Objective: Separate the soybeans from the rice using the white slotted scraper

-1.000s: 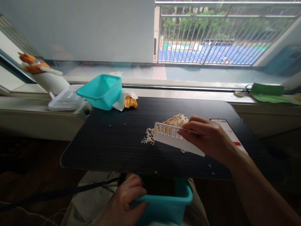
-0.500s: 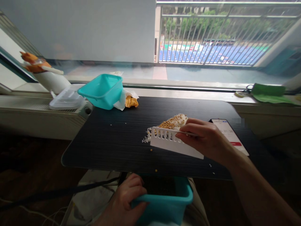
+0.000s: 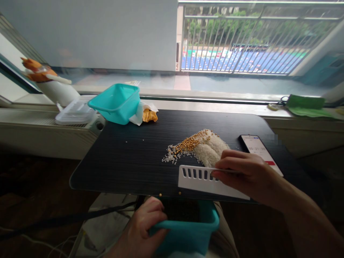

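My right hand (image 3: 242, 175) pinches the slotted top edge of a flat white plastic scraper (image 3: 206, 184), which stands on its long edge near the front of the black table. Beyond it lies a heap of white rice (image 3: 212, 150), with yellow soybeans (image 3: 190, 142) spread over its left part. Two loose beans sit by the table's front edge. Below that edge, my left hand (image 3: 146, 225) grips the left rim of a turquoise plastic bin (image 3: 193, 225) at my lap. The bin's inside is dark, so its contents are unclear.
A phone (image 3: 260, 152) showing a timer lies right of the heap on the black table (image 3: 120, 161). At the back left stand a turquoise basket (image 3: 118, 104) and a crumpled orange-and-white wrapper (image 3: 149, 115). A clear lid (image 3: 76, 109) and a green cloth (image 3: 306, 105) rest along the window side.
My right hand has drawn the scraper back toward the table's front edge and slightly right, away from the heap. One loose bean now lies farther left at the edge. My left hand stays put.
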Action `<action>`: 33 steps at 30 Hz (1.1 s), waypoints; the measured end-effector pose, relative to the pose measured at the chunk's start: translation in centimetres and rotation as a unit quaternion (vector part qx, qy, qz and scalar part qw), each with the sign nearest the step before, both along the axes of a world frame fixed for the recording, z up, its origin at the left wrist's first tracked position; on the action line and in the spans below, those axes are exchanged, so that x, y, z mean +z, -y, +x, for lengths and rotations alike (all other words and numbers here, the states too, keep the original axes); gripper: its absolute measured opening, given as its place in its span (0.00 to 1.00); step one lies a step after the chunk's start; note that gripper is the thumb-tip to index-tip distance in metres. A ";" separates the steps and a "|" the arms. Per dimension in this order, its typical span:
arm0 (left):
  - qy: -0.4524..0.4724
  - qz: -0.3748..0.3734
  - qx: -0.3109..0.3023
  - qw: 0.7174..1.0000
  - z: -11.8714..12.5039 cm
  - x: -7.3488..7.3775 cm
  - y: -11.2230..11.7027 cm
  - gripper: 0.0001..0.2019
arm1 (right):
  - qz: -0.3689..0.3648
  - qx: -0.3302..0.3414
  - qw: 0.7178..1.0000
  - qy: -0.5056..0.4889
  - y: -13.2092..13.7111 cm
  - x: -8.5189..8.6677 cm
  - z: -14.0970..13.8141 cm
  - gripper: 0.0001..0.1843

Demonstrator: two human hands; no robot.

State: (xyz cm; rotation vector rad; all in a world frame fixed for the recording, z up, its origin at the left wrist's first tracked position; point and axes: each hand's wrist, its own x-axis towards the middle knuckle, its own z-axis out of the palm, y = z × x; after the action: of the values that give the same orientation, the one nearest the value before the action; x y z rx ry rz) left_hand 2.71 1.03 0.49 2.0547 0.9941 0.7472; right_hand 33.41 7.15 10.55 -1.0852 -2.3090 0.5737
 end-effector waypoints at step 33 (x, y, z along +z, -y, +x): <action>-0.001 0.012 0.021 1.000 -1.6 0.2 0.2 0.10 | 0.106 -0.124 0.987 0.009 -3.1 -0.5 -1.2 0.10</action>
State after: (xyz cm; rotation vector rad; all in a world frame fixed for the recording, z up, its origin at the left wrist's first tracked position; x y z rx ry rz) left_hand 1.13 0.88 0.64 2.0621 1.0375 0.7820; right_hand 32.19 10.30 10.05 -1.2506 -2.1479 0.2165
